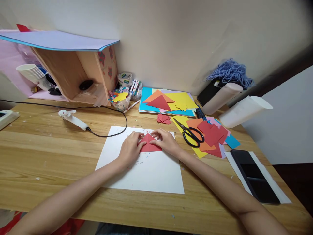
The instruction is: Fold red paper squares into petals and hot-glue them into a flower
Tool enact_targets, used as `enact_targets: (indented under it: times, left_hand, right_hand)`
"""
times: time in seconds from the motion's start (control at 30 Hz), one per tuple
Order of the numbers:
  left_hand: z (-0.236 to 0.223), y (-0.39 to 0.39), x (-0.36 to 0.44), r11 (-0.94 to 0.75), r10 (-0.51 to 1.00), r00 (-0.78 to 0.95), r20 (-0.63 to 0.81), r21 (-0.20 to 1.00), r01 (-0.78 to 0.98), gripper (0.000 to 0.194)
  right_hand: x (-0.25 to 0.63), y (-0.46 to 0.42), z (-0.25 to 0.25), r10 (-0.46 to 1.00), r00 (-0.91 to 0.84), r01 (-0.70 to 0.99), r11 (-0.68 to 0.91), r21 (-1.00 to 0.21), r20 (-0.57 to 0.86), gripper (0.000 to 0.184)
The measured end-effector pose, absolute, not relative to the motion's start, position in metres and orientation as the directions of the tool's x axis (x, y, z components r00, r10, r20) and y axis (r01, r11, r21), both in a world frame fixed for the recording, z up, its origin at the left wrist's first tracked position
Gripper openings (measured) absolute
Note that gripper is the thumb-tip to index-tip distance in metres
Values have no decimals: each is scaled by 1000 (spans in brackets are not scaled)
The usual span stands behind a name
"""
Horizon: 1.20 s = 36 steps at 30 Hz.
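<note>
A red sheet of paper folded into a triangle (149, 147) lies on a white sheet (151, 176), its point facing away from me. My left hand (132, 145) grips its left side, thumb on top and fingers curled at the edge. On the right side my right hand (166, 142) does the same, its thumb pressed near the centre crease. Just beyond the hands sits a small folded red paper piece (163, 118). Black-handled scissors (192, 133) rest to the right on yellow paper.
Coloured paper scraps (215, 137) and a phone (255, 176) lie on the right. Stacked paper (144, 104), a tub of scraps (121, 103) and a cardboard box (107, 71) stand at the back. A glue gun (73, 120) with its cord is at left.
</note>
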<state>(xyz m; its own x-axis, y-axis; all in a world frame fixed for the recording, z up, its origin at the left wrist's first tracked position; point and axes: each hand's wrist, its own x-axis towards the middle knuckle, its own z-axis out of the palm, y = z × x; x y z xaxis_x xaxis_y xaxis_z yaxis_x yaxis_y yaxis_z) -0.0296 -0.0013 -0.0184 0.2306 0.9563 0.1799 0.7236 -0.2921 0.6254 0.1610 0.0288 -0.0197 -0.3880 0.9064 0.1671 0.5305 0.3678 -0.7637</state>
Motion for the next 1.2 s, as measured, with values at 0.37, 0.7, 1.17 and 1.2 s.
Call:
enact_targets:
  times: [0.37, 0.7, 1.17, 1.2]
  left_hand:
    - [-19, 3, -28, -309, 951, 253, 180, 629, 713, 20]
    - [-16, 4, -27, -260, 959, 255, 120, 729, 633, 26]
    - [3, -2, -33, -458, 885, 238, 400, 661, 594, 13]
    - [2, -3, -34, -497, 856, 250, 452, 592, 634, 13]
  right_hand:
    - [158, 31, -16, 912, -408, 543, 280, -792, 42, 26]
    - [156, 29, -15, 929, -369, 510, 227, -830, 27, 35]
    - [156, 20, 8, 792, -441, 414, 597, -687, 422, 11]
    - [157, 19, 7, 745, -462, 428, 663, -614, 482, 13]
